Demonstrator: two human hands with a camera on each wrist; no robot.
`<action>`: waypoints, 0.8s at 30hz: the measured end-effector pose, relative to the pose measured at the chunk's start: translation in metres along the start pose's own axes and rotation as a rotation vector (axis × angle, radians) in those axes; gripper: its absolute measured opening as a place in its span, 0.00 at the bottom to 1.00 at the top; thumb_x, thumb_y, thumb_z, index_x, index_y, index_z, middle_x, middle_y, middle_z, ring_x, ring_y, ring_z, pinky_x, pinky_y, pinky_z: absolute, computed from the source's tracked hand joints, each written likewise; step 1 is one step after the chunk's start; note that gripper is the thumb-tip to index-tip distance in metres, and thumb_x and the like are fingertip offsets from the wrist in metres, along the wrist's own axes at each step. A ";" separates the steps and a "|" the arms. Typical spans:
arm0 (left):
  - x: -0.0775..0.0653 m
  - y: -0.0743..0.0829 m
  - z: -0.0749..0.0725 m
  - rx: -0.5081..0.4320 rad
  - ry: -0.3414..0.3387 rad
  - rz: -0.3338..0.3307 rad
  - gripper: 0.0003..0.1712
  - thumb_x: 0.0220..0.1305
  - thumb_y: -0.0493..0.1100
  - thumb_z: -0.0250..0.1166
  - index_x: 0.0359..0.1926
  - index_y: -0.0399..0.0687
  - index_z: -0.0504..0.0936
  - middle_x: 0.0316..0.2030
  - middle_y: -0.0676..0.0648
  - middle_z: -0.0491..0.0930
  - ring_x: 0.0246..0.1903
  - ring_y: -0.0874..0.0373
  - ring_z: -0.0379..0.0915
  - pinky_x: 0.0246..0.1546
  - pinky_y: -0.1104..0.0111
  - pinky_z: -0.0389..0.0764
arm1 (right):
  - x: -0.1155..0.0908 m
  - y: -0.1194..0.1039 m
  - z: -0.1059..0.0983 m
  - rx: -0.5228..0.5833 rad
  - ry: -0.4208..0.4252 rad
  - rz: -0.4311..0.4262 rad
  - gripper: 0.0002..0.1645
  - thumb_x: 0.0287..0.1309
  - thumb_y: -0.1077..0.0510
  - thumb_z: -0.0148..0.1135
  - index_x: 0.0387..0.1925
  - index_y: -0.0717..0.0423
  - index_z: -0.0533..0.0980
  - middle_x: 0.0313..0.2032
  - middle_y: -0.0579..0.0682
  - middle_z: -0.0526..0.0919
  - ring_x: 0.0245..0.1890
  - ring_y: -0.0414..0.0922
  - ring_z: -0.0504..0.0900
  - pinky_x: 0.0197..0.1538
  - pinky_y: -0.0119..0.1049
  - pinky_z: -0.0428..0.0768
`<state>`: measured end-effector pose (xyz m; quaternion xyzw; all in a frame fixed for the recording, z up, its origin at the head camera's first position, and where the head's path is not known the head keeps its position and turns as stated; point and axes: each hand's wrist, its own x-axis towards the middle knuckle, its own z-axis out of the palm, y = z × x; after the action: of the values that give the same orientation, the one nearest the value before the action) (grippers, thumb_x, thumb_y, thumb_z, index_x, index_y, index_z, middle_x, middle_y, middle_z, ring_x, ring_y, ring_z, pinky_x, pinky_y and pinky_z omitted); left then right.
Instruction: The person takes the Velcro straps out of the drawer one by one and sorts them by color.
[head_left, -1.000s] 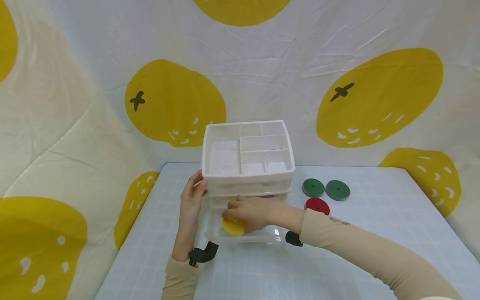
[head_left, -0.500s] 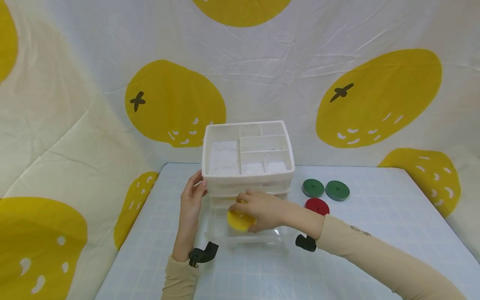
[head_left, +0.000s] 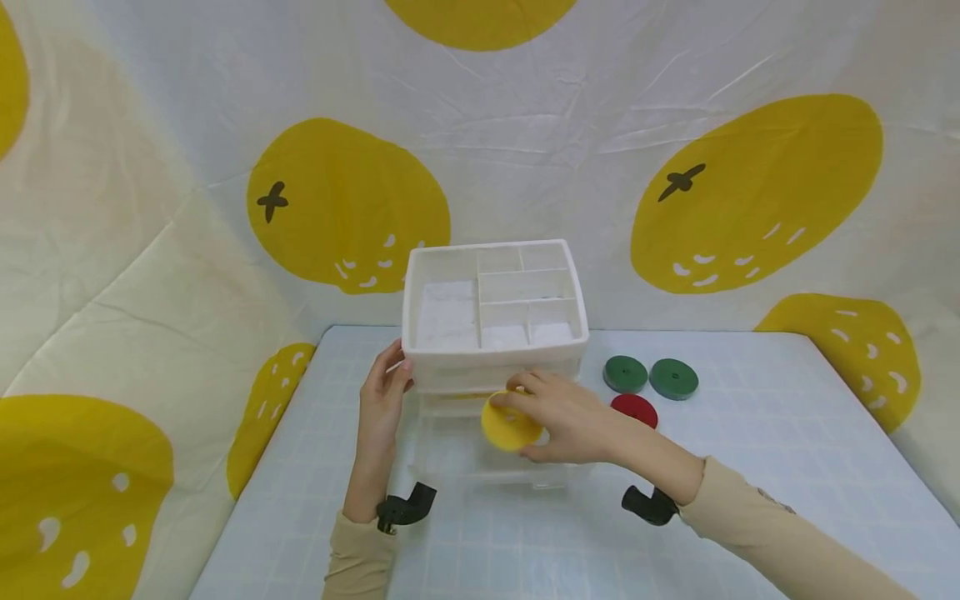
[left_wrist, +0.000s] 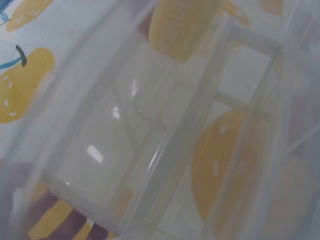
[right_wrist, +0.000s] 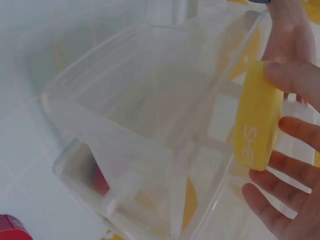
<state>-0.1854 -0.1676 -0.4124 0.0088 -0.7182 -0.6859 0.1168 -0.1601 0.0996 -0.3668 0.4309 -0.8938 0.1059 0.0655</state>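
Observation:
My right hand (head_left: 562, 421) pinches a yellow disc (head_left: 512, 422) by its edge, thumb on one side and fingers on the other. It hovers over the pulled-out clear drawer (head_left: 446, 454) of a white drawer organizer (head_left: 495, 367). Raised letters show on the disc's rim in the right wrist view, where the disc (right_wrist: 257, 120) stands on edge. My left hand (head_left: 382, 408) rests against the organizer's left front corner, thumb in front and fingers along the side. In the left wrist view the drawer's clear plastic (left_wrist: 125, 100) fills most of the picture.
Two green discs (head_left: 626, 374) (head_left: 674, 379) and a red disc (head_left: 635, 410) lie on the table right of the organizer. Its divided top tray (head_left: 450, 312) is uncovered. A patterned cloth (head_left: 540, 142) hangs close behind. Something red (right_wrist: 100, 180) shows inside the lower compartment.
My right hand has lifted the yellow disc from the drawer and carried it right and slightly back. My left hand stays at the organizer's corner.

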 end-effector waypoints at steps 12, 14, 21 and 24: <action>0.002 -0.002 -0.002 -0.004 0.000 -0.016 0.23 0.70 0.47 0.57 0.65 0.54 0.70 0.56 0.53 0.72 0.51 0.61 0.71 0.51 0.74 0.74 | -0.036 0.008 -0.002 -0.015 0.105 0.144 0.39 0.42 0.43 0.75 0.59 0.42 0.73 0.54 0.47 0.75 0.51 0.45 0.73 0.50 0.39 0.79; 0.002 -0.002 -0.002 -0.005 0.002 -0.019 0.23 0.70 0.47 0.57 0.65 0.54 0.70 0.56 0.53 0.72 0.52 0.60 0.71 0.51 0.74 0.74 | -0.041 0.010 -0.002 -0.022 0.145 0.158 0.39 0.40 0.43 0.76 0.58 0.42 0.73 0.53 0.46 0.75 0.49 0.44 0.73 0.47 0.38 0.79; 0.003 -0.001 -0.002 -0.007 0.001 -0.021 0.23 0.71 0.45 0.56 0.65 0.54 0.71 0.55 0.53 0.73 0.51 0.62 0.72 0.51 0.73 0.74 | -0.059 0.016 0.002 -0.058 0.252 0.181 0.41 0.37 0.43 0.77 0.57 0.41 0.74 0.51 0.45 0.76 0.44 0.40 0.70 0.40 0.34 0.75; 0.003 -0.001 -0.002 -0.006 0.006 -0.029 0.23 0.71 0.45 0.56 0.65 0.53 0.71 0.56 0.53 0.72 0.50 0.63 0.72 0.51 0.73 0.74 | -0.068 0.018 0.002 -0.058 0.267 0.217 0.41 0.37 0.44 0.77 0.57 0.42 0.73 0.52 0.46 0.76 0.44 0.40 0.70 0.38 0.32 0.76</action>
<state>-0.1885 -0.1698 -0.4124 0.0211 -0.7154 -0.6898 0.1090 -0.1326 0.1616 -0.3852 0.3121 -0.9210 0.1429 0.1840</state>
